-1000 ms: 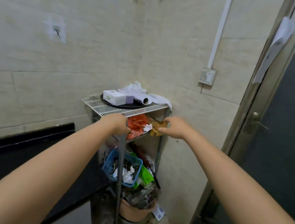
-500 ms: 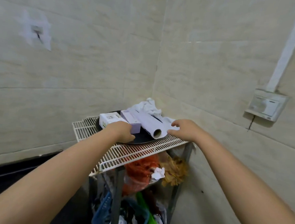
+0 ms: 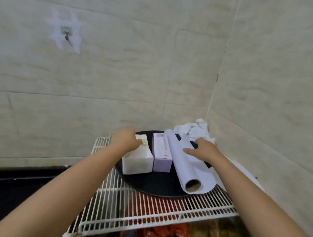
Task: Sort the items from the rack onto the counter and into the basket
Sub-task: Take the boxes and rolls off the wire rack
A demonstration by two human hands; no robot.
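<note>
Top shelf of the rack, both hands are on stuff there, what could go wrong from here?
The paper roll lies loose across the black tray, its end over the rim; the right hand could nudge it off the wire shelf. The left hand on the white box may topple the purple box touching it.

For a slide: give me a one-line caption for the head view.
Both hands reach the wire rack's top shelf: left hand on the white box, right hand on the paper roll.

Soft, even indoor light, faint shadows, slight blur, wide-angle edge bending.
</note>
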